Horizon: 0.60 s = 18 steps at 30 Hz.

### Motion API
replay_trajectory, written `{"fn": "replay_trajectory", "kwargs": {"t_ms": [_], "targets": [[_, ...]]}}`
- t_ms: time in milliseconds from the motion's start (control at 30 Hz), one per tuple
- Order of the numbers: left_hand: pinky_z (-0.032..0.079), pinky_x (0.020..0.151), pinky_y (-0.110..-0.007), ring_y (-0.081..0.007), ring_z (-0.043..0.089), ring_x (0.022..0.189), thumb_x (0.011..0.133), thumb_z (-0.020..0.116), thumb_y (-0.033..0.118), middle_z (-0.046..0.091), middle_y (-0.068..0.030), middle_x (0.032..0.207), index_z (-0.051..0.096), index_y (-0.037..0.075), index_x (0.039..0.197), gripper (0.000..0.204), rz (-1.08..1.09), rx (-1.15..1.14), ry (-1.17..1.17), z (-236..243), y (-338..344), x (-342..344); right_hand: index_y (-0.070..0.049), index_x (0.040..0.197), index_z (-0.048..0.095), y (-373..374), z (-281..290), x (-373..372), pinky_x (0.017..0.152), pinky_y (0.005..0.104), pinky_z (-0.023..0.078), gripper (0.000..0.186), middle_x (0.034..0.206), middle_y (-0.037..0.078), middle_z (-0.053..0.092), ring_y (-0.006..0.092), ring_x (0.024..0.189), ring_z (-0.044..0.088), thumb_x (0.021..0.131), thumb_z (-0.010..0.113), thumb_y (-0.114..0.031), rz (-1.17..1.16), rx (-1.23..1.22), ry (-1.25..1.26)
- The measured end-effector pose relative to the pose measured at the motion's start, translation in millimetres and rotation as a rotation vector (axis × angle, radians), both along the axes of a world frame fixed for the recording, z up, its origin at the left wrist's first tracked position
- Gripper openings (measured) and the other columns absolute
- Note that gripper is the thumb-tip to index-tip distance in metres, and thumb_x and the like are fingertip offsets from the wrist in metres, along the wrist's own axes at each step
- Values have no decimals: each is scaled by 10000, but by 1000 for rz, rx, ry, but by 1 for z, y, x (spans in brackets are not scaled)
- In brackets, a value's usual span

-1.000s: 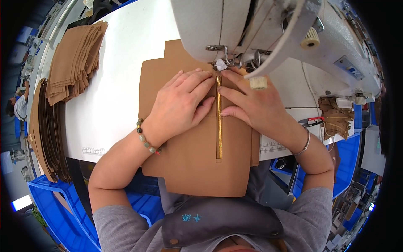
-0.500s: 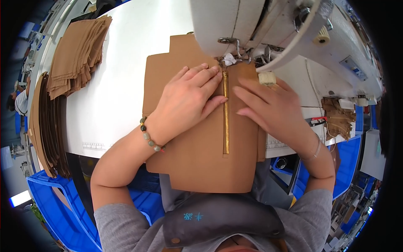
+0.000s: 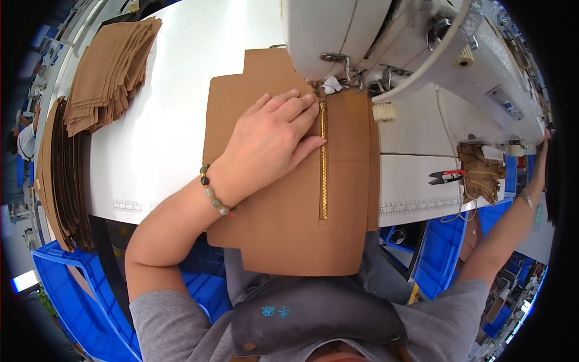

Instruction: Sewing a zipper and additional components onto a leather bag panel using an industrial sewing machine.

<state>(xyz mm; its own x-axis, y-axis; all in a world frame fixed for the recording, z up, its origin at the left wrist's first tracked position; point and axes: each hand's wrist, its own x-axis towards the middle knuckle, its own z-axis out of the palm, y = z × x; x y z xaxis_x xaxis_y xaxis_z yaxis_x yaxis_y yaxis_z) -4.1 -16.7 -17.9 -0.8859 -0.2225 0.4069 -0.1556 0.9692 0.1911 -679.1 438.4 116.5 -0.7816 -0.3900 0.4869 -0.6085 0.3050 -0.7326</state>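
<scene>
One left hand, fingers flat on one tan panel, one gold zipper

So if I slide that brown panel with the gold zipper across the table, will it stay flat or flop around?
The brown panel probably stays fairly flat: its near end hangs past the white table edge without drooping much. It likely slides easily on that smooth top. The left hand pressing it flat beside the gold zipper suggests it could shift if let go.
</scene>
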Motion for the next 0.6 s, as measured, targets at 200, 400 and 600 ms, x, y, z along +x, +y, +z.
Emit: {"fn": "replay_trajectory", "kwargs": {"t_ms": [200,400,600], "targets": [[534,1036,-403,-312,652,1246,925,762,342,700,-114,1313,708,17,1280,484,8,-6,-4,1,1,-1,77,1469,536,0,-105,50,1078,354,492,587,1433,163,617,241,1290,615,1114,481,-387,-280,-282,-28],[546,1018,-407,-318,653,1239,893,783,399,695,-115,1324,708,18,1284,551,0,27,-19,5,0,1,48,1271,696,-55,-57,177,994,429,543,390,1222,172,723,325,1157,681,1073,597,-273,-572,66,778],[559,990,-405,-323,661,1193,888,787,408,690,-115,1327,710,3,1273,563,-29,25,-29,10,-3,-1,8,1092,729,-171,-82,361,916,422,528,171,1042,166,732,286,927,680,922,732,-5,189,-163,824]]}}
